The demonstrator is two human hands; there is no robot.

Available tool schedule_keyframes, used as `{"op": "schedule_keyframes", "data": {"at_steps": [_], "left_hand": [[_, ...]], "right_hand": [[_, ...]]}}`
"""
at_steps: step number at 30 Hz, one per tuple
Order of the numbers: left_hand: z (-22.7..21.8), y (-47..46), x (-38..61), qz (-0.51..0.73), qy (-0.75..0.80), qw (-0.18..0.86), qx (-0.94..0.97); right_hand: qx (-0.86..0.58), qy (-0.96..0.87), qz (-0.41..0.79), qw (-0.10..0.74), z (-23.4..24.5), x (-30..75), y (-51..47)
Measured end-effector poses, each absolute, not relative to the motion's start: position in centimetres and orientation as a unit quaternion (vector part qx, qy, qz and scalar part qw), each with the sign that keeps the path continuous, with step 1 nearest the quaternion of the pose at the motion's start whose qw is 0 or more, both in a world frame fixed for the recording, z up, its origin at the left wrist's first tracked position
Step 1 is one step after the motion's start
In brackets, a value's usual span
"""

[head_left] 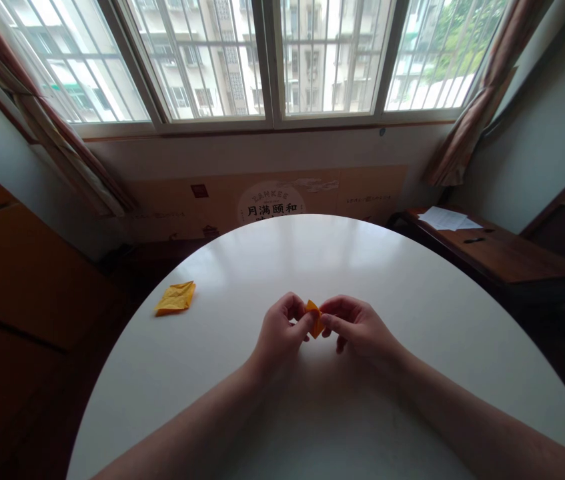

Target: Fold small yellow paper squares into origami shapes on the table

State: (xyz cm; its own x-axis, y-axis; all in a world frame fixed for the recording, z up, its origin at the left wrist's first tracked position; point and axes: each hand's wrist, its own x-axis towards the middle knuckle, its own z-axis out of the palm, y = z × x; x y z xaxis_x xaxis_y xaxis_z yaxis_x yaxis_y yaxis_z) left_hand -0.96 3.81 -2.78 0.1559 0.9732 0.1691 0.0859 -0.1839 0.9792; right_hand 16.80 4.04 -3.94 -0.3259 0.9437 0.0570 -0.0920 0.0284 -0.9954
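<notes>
Between my two hands, a small folded piece of orange-yellow paper [315, 323] is held just over the white round table [242, 267]. My left hand [285, 327] pinches its left side, thumb on the near face. On the opposite side, my right hand [357, 325] grips the paper's right edge between thumb and index finger, with the other fingers curled below. The paper has pointed ends at top and bottom, and its sides are partly covered by my fingers. Over on the left of the table lies a flat, creased yellow paper square [175, 298], apart from both hands.
Beyond the table, a printed cardboard panel [162, 200] stands under the barred window [202, 60]. A wooden side table [522, 253] at the right carries white papers [445, 218] and a dark thin item [473, 240]. An orange-brown cabinet [7, 267] is at the left.
</notes>
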Motion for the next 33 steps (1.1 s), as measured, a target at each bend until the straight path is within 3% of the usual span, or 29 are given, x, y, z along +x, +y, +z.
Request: {"op": "schedule_keyframes", "data": {"at_steps": [11, 33], "left_hand": [[-2.2, 3.7, -1.06, 0.472, 0.395, 0.486, 0.62], [-2.31, 3.86, -0.88, 0.47, 0.451, 0.449, 0.612]], "right_hand": [[-0.37, -0.542, 0.597, 0.46, -4.25, 17.0, 4.39], [-0.39, -0.508, 0.613, 0.463, -3.91, 16.94, 4.28]]}}
